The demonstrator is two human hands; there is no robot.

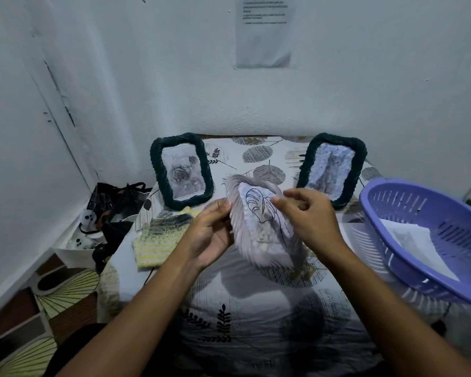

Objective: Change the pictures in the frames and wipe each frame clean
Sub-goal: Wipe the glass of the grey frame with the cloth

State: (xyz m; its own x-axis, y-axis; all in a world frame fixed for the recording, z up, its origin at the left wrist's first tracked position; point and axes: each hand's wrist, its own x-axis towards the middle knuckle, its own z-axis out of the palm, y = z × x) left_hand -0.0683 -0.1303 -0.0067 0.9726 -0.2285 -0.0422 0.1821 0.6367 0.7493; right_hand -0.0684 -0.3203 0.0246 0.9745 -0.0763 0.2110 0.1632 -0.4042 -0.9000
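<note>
A grey wicker frame (245, 240) with a line-drawn leaf picture (261, 213) is held tilted above the table's middle. My left hand (210, 232) grips its left edge. My right hand (307, 216) is at its upper right side, fingers curled, pinching at the picture's edge. Two dark green wicker frames stand at the back: the left one (181, 170) shows a rose picture, the right one (333, 168) a bluish picture. A yellow and grey knitted cloth (161, 238) lies left of the held frame.
A purple plastic basket (430, 240) with paper sheets (416, 246) inside sits at the right table edge. The table wears a leaf-print cloth (256, 308). Bags and clutter (106, 210) fill the left corner by the wall. A printed sheet (264, 31) hangs on the wall.
</note>
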